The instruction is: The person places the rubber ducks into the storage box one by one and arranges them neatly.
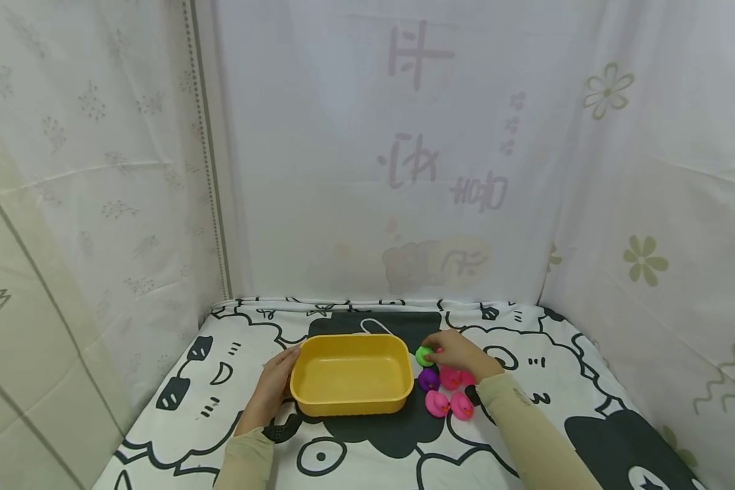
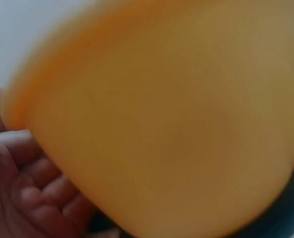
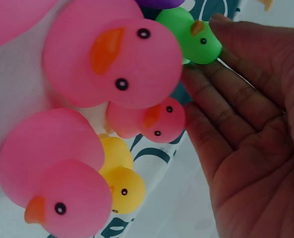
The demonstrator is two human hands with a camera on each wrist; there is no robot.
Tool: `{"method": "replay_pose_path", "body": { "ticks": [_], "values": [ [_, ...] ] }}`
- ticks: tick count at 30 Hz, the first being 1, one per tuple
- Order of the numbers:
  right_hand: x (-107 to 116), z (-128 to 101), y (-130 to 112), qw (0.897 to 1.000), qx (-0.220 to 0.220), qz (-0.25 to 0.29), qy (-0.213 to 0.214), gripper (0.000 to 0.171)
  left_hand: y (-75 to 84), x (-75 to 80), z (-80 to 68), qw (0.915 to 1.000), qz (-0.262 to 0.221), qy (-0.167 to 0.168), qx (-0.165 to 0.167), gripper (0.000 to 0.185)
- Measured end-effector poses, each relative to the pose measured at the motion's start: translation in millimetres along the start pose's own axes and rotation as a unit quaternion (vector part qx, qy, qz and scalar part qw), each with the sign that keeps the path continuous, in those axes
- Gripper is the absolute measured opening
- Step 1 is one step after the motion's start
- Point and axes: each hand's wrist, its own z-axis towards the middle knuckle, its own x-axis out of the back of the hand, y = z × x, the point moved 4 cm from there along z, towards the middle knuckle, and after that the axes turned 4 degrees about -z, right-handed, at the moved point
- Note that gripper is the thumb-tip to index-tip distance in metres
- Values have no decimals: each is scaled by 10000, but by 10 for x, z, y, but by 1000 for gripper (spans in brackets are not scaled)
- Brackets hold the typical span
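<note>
A yellow plastic basin (image 1: 353,408) stands on the patterned cloth with nothing inside it. My left hand (image 1: 273,386) holds the basin's left side, thumb at the rim and fingers against the outer wall. To the right of the basin, my right hand (image 1: 462,354) pinches a green rubber duck (image 3: 205,42) between thumb and fingers. Just in front lie a purple rubber duck (image 1: 429,379) and several pink rubber ducks (image 1: 437,404). A yellow rubber duck (image 3: 128,191) shows only in the right wrist view, partly behind a pink one.
A white cloth (image 1: 514,435) with black cartoon prints covers the surface. Pale printed curtains (image 1: 318,170) hang behind it and along both sides. A black band (image 1: 284,430) is worn on the left wrist.
</note>
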Motion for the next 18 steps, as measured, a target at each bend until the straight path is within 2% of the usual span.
{"method": "replay_pose_path", "body": {
  "ticks": [6, 11, 18],
  "values": [
    [-17, 50, 21, 9997, -233, -76, -72, 23, -80, 20, 40, 9994, -321, -98, -73, 65],
    [-2, 75, 9, 9993, -324, -121, -149, 24, -98, 26, 57, 9992, -341, -168, -78, 67],
    [-24, 99, 54, 9995, -293, 85, -111, 23, -114, 29, 50, 9994, -328, -90, -21, 67]
  ]
}}
